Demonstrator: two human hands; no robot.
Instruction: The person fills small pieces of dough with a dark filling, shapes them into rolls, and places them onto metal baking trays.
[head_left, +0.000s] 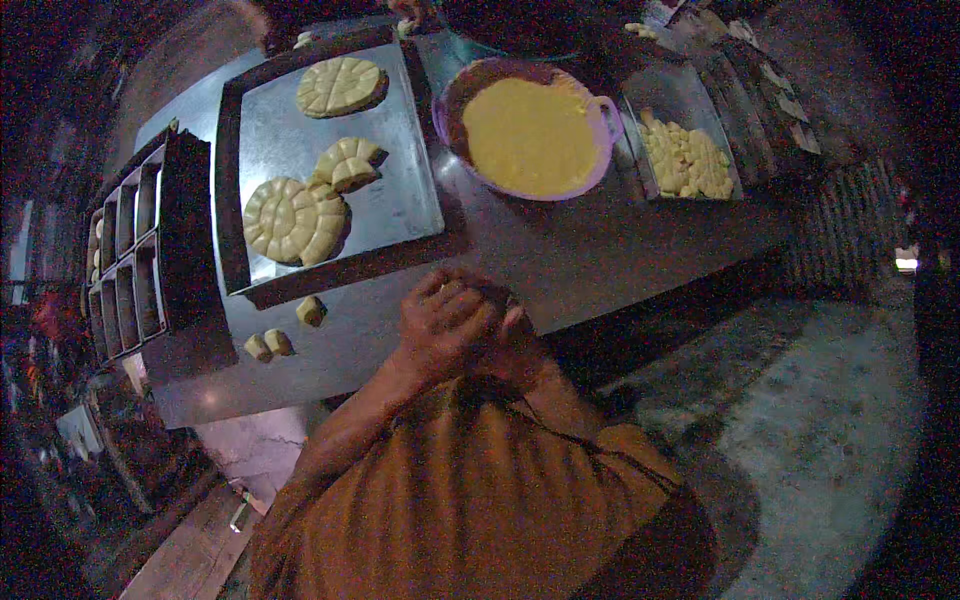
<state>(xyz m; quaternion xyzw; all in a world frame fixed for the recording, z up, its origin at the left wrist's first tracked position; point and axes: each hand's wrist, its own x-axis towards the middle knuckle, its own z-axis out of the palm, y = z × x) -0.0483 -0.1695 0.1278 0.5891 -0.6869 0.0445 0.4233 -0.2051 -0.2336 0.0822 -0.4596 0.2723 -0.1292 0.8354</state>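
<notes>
My left hand and my right hand are pressed together, fingers curled, above the near edge of the metal table. Whatever lies between them, if anything, is hidden. Just beyond them is a metal baking tray with pale, segmented dough shapes. One rounded dough shape lies at its far end. Nearer, a large round dough shape touches a smaller, fan-like dough piece. Left of my hands, a small dough lump and a pair of dough lumps rest on the table.
Beyond my hands stands a pinkish-purple basin of yellow mixture. A clear container of pale dough pieces is to its right. Divided dark metal pans stand on the left. What looks like another person's hand shows at the far edge.
</notes>
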